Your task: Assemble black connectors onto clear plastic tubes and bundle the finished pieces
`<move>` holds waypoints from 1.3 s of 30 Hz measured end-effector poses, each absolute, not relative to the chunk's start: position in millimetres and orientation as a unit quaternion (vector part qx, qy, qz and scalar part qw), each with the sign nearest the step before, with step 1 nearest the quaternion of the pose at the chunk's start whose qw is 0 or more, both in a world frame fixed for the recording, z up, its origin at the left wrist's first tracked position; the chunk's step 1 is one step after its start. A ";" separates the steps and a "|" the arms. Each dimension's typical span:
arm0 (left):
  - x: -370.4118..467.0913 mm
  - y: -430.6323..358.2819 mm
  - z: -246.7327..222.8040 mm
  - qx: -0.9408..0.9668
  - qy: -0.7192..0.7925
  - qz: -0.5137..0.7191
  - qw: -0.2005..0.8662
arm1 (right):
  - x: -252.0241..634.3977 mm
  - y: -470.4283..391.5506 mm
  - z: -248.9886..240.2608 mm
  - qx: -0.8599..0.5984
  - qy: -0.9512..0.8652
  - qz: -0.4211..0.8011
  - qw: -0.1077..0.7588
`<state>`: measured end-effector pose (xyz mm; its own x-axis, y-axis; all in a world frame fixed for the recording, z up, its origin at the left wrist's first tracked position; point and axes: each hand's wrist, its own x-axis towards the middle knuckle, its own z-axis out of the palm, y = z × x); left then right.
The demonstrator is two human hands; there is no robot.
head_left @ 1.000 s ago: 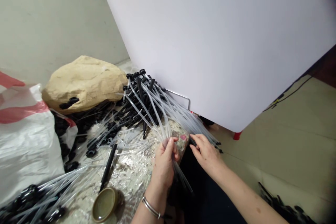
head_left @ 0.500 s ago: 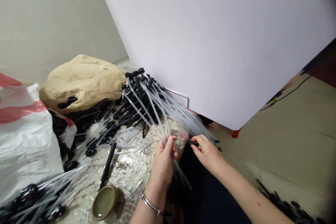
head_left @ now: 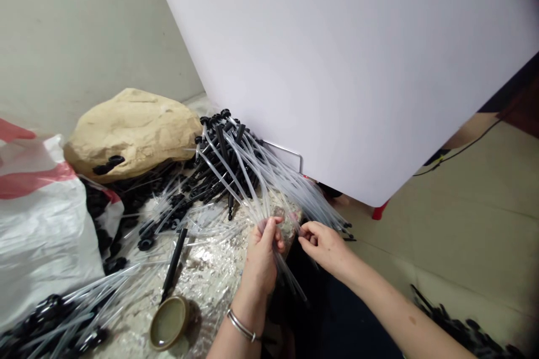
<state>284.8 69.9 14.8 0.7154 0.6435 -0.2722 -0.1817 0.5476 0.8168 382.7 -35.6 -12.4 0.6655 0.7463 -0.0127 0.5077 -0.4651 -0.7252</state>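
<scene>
My left hand (head_left: 266, 247) is closed around several thin clear plastic tubes (head_left: 256, 196), whose lower ends stick out below the fist. My right hand (head_left: 322, 244) is just to its right, thumb and fingertips pinched on one clear plastic tube at the pile's front edge; the fingers partly hide it. Beyond both hands lies a heap of black pump-like heads (head_left: 219, 162) with clear tubes attached. More tubes (head_left: 311, 196) fan out to the right, past the table corner, some with small dark tips.
A plastic-wrapped table (head_left: 210, 286) carries a small bowl of liquid (head_left: 169, 322), a black stick-like piece (head_left: 174, 263) and more tubed black parts (head_left: 50, 314). Behind are a brown paper bundle (head_left: 135, 129) and a white-and-red sack (head_left: 42, 224). A large white panel (head_left: 337, 67) stands ahead.
My right hand has moved slightly left, toward my left hand, and its fingers have closed on a tube. My left hand keeps its hold in nearly the same place.
</scene>
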 end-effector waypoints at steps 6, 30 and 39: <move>284.6 69.5 14.3 0.388 0.308 0.237 0.836 | 372.3 -46.4 0.2 -0.819 -0.363 0.211 0.390; 282.3 66.6 22.7 0.363 0.273 0.186 0.872 | 349.4 -45.9 13.1 -0.768 -0.391 0.280 0.423; 282.5 66.0 14.2 0.379 0.256 0.237 0.857 | 367.4 -47.3 2.3 -0.777 -0.358 0.260 0.448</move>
<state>282.5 66.0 14.2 0.7567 0.6003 -0.2590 -0.2123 0.6004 0.7710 367.4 -47.3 2.3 0.6084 0.7893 -0.0832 0.3236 -0.3424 -0.8821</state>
